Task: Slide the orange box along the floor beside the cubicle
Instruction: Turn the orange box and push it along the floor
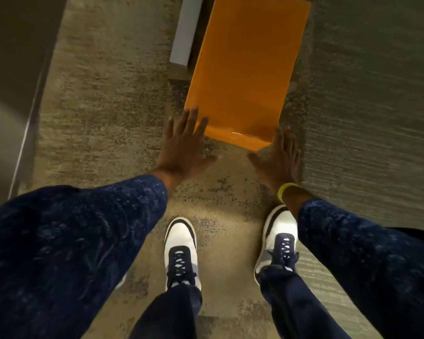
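Observation:
A long orange box (245, 69) lies flat on the carpet, stretching away from me toward the top of the view. My left hand (184, 145) is spread flat, its fingertips over the box's near left corner. My right hand (282, 155) is spread too, fingers along the near right corner, a yellow band on its wrist. Neither hand is closed around the box. The cubicle's pale panel edge (185, 33) runs along the box's left side.
Mottled beige carpet (108, 99) covers the floor, with a greyer striped strip (367, 106) at right. A dark wall or panel (12, 57) with a metal trim stands at left. My white and navy shoes (181, 255) stand just behind the hands.

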Motion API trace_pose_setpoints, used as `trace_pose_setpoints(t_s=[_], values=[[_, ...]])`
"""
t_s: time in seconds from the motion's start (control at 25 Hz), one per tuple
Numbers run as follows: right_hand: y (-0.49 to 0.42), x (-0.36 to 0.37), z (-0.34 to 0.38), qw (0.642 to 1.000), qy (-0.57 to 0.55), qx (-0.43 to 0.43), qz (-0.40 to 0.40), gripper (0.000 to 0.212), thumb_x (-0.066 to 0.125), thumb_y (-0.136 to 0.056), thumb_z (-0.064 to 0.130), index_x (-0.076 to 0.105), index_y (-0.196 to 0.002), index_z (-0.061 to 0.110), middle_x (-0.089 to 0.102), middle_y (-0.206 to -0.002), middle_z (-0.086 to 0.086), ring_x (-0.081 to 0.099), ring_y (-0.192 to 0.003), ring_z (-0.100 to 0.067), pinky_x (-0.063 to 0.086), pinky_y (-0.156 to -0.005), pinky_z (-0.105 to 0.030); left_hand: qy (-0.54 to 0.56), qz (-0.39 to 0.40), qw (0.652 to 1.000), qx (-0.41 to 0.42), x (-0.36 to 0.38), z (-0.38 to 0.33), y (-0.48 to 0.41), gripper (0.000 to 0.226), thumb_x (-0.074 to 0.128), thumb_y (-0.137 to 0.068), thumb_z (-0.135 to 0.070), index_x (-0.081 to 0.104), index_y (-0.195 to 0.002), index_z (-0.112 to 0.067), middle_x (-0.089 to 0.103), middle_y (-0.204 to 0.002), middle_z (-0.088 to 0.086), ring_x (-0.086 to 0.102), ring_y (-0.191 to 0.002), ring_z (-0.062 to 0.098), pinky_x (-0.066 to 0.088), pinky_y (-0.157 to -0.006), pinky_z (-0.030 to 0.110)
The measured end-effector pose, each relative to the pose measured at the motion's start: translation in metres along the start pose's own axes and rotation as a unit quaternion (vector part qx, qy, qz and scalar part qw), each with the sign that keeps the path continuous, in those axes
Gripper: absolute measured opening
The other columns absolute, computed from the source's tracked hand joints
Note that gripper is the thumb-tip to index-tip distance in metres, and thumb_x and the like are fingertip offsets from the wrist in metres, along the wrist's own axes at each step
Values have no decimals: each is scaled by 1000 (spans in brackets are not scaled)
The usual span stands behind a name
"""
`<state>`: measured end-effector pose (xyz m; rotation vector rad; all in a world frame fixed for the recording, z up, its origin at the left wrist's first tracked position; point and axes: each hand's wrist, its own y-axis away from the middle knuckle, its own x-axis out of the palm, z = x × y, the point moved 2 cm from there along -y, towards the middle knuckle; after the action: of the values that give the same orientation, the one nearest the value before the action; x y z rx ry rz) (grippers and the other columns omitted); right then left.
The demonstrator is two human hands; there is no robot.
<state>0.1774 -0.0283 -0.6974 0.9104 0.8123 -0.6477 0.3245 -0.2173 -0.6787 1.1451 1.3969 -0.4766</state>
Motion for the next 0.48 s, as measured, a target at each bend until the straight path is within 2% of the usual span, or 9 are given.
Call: trace_pose_setpoints(t_s=[0.16, 0.28, 0.4, 0.48], values=[[-19, 3, -4, 997, -58, 25, -32, 103, 63, -83, 62, 10, -158, 16, 7, -168, -13, 7, -155, -31, 10, -123, -52, 42, -22, 999, -24, -1, 13, -25, 98, 35, -84, -77, 4, -157, -19, -4, -167, 10, -5, -153, 30, 3, -122, 58], [-39, 7, -7, 994, -94, 45, -32, 107, 65, -81, 64, 11, -158, 14, 10, -167, -15, 10, -154, -33, 16, -122, -54, 130, -21, 989, -75, 1, 21, -46, 99, 39, -84, -75, 4, -157, -17, 2, -167, 12, 1, -153, 30, 12, -120, 53], [-58, 14, -4, 978, -180, 106, 0, 113, 65, -80, 67, 3, -159, 16, 2, -168, -8, 9, -154, -29, 18, -123, -51, 269, -22, 944, -187, 6, 33, -76, 104, 52, -82, -69, 7, -156, -10, 17, -163, 18, 19, -149, 35, 28, -117, 52], [-74, 16, -1, 955, -264, 137, 9, 112, 67, -79, 66, 4, -159, 19, 8, -168, -6, 19, -153, -29, 26, -120, -52, 352, -11, 904, -243, 11, 40, -94, 107, 59, -77, -68, 11, -154, -11, 38, -153, 18, 45, -134, 38, 46, -103, 55]])
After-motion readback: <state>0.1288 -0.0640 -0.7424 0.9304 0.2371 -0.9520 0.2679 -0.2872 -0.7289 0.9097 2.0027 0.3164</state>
